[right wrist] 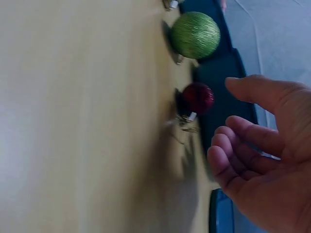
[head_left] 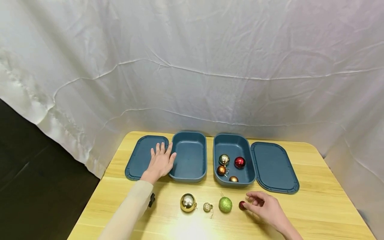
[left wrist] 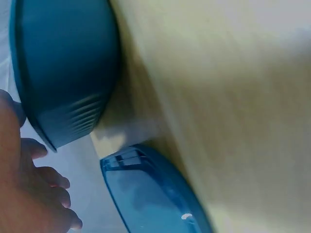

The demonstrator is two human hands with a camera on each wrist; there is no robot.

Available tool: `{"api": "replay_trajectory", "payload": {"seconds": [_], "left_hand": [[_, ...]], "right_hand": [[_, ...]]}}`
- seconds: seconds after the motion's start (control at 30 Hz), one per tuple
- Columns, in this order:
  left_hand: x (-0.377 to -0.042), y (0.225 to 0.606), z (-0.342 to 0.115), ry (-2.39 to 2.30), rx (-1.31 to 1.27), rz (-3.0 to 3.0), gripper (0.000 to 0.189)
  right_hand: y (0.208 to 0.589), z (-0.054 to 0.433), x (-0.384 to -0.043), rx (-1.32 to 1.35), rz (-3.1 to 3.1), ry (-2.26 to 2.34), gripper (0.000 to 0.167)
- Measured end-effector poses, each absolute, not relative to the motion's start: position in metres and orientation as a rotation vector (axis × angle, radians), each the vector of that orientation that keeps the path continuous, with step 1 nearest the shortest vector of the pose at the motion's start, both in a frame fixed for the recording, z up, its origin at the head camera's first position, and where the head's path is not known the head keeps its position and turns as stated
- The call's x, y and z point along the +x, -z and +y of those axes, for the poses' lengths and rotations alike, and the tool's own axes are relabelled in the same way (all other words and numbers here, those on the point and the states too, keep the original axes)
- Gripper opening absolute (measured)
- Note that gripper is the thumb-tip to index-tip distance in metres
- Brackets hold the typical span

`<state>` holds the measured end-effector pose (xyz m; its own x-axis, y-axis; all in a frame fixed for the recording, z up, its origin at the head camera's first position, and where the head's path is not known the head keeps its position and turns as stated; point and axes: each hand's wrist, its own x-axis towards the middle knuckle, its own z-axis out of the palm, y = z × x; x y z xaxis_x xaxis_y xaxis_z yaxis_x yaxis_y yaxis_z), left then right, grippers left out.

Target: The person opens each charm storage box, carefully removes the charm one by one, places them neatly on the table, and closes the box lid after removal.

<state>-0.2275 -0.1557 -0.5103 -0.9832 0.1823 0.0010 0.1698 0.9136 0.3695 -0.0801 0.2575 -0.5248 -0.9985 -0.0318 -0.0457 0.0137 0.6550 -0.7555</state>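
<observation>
My left hand [head_left: 160, 162], fingers spread, hovers at the left rim of the left blue box [head_left: 189, 156], overlapping the left blue lid [head_left: 138, 158]. Only part of that hand shows in the left wrist view, beside the wall of the blue box [left wrist: 68, 63]. On the right, my right hand [head_left: 265, 208] is close to a small dark red bauble [head_left: 241, 205]. The right wrist view has its thumb and loosely bent fingers apart, with a gap between them and the red bauble [right wrist: 198, 98]. A glittery green bauble [head_left: 225, 204] lies just left of the red one.
Farther left lie a small glittery gold bauble [head_left: 207, 207] and a large shiny gold bauble [head_left: 188, 202]. Several gold, copper and red baubles sit inside the right blue box [head_left: 220, 141]. Another blue lid [head_left: 274, 166] lies right of it. A white curtain [head_left: 210, 93] hangs behind the wooden table [head_left: 318, 186].
</observation>
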Motion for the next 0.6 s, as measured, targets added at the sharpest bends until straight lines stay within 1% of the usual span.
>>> {"api": "replay_trajectory", "payload": {"seconds": [0.13,0.27,0.37,0.6], "left_hand": [[-0.231,0.505,-0.142,-0.566,0.384,3.037,0.068],[-0.231,0.503,-0.123,-0.508,0.55,3.018,0.071],[-0.232,0.502,-0.108,-0.49,0.665,3.004,0.072],[-0.234,0.497,-0.073,-0.446,0.865,2.943,0.074]], "right_hand": [[0.513,0.265,-0.086,-0.087,2.924,1.286,0.02],[0.5,0.269,-0.098,-0.156,2.983,1.289,0.017],[0.492,0.267,-0.111,-0.183,2.98,1.302,0.019],[0.482,0.257,-0.146,-0.201,2.899,1.334,0.031]]}}
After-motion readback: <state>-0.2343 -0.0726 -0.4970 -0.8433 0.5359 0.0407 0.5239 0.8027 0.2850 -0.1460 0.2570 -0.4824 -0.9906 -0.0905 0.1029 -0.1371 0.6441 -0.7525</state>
